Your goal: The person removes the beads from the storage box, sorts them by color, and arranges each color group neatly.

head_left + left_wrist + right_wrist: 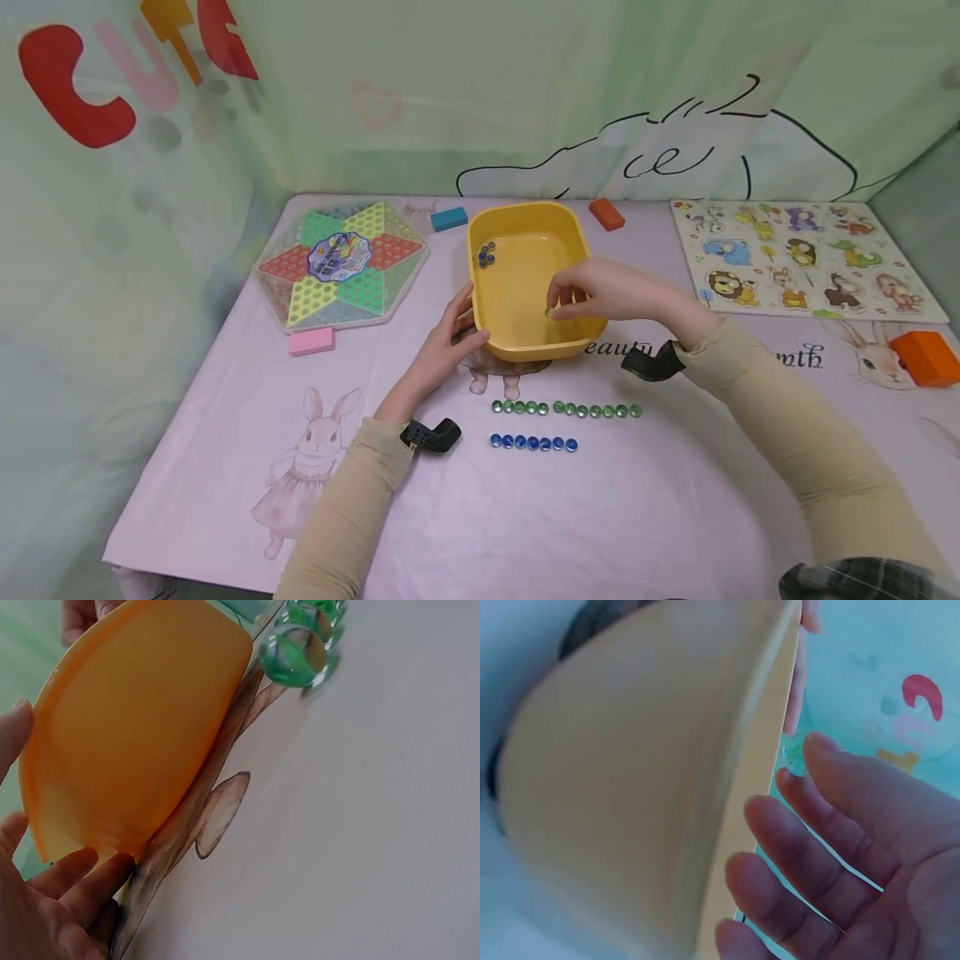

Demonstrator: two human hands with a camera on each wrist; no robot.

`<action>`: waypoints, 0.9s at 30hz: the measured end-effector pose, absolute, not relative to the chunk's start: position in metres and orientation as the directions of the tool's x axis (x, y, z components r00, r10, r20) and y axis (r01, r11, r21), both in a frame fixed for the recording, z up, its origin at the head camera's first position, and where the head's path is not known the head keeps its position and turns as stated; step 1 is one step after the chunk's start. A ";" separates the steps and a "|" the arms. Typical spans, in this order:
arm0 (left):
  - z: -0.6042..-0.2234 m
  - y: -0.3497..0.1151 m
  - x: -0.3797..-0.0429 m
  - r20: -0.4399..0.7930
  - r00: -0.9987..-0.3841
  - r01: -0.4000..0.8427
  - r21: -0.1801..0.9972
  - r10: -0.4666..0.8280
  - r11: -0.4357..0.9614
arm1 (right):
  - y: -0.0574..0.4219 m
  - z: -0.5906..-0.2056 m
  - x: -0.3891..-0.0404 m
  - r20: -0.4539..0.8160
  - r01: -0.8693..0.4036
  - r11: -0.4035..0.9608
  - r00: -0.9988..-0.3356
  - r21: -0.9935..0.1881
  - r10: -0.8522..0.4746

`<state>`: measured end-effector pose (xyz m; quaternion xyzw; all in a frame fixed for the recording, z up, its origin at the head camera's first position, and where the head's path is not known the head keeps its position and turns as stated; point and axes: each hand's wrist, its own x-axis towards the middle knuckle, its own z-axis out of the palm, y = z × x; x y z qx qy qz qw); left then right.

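A yellow plastic basin (517,287) stands on the table, with several dark blue marbles (486,255) at its far left inside. My left hand (447,337) touches the basin's left wall from outside, its thumb near the close left corner; fairly straight fingers rest against it in the left wrist view. Over the basin's right part, my right hand (588,290) pinches a greenish clear marble (795,755) between thumb and index finger; the other fingers are loosely bent. In front of the basin lies a row of green marbles (582,411), and nearer still a row of blue marbles (533,443).
A star-patterned hexagonal game board (339,265) lies at the left, a pink block (311,342) by its near edge. A blue block (449,219) and a red-orange block (607,214) flank the basin's far end. An animal puzzle board (810,258) and an orange block (926,359) are at right.
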<state>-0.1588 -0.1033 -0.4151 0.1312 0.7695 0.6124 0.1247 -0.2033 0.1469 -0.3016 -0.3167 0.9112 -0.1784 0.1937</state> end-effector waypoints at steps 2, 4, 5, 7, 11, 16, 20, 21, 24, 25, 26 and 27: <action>-0.418 -0.103 -0.159 -0.027 -0.937 0.052 0.975 0.348 0.216 | 0.155 -0.302 -0.195 -0.227 -0.507 0.729 -0.727 -0.460 -0.648; -0.419 -0.103 -0.159 -0.022 -0.940 0.056 0.974 0.341 0.219 | 0.163 -0.303 -0.187 -0.206 -0.516 0.716 -0.725 -0.470 -0.657; -0.419 -0.103 -0.158 -0.019 -0.940 0.060 0.974 0.340 0.219 | 0.167 -0.304 -0.183 -0.191 -0.524 0.707 -0.723 -0.474 -0.664; -0.419 -0.103 -0.158 -0.018 -0.941 0.062 0.973 0.337 0.224 | 0.175 -0.305 -0.175 -0.150 -0.543 0.691 -0.724 -0.477 -0.673; -0.419 -0.103 -0.158 -0.024 -0.944 0.056 0.972 0.330 0.230 | 0.186 -0.306 -0.165 -0.077 -0.563 0.645 -0.720 -0.517 -0.690; -0.414 -0.103 -0.157 -0.037 -0.937 0.043 0.974 0.346 0.221 | 0.199 -0.310 -0.155 -0.072 -0.551 0.626 -0.716 -0.552 -0.694; -0.400 -0.102 -0.151 -0.039 -0.927 0.041 0.978 0.373 0.203 | 0.213 -0.316 -0.144 -0.111 -0.512 0.643 -0.727 -0.569 -0.677; -0.397 -0.102 -0.150 -0.039 -0.926 0.041 0.978 0.375 0.202 | 0.217 -0.318 -0.141 -0.120 -0.504 0.646 -0.728 -0.574 -0.675; -0.394 -0.102 -0.149 -0.043 -0.929 0.038 0.977 0.367 0.210 | 0.228 -0.325 -0.134 -0.170 -0.464 0.665 -0.732 -0.585 -0.660; -0.397 -0.102 -0.151 -0.034 -0.930 0.049 0.976 0.366 0.214 | 0.233 -0.328 -0.131 -0.190 -0.450 0.674 -0.733 -0.585 -0.654; -0.400 -0.102 -0.152 -0.030 -0.931 0.054 0.975 0.363 0.218 | 0.236 -0.331 -0.128 -0.208 -0.437 0.678 -0.730 -0.591 -0.651; -0.404 -0.102 -0.154 -0.026 -0.933 0.057 0.974 0.359 0.219 | 0.240 -0.334 -0.126 -0.225 -0.423 0.684 -0.730 -0.594 -0.646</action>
